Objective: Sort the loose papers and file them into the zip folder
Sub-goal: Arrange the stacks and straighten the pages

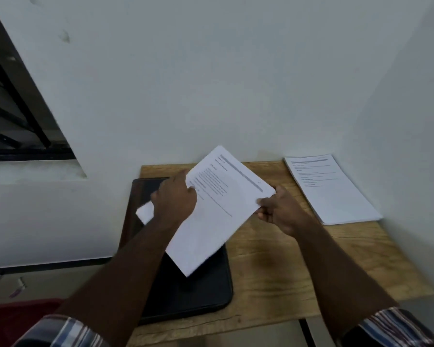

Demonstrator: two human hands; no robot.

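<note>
Both hands hold a thin sheaf of papers above the black zip folder: left hand grips the left edge, right hand pinches the right edge; light, floppy, likely to fan, best gripped at opposite edges.

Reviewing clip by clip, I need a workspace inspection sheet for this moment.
Surface: wooden table against a white wall.
Job's things: held papers above the black zip folder; paper stack at the table's far right.
Clutter: nothing seen on the table.
Grippers: left hand and right hand each grip the held papers.
Cables: nothing seen.
Surroundings: barred window left; red item below.
</note>
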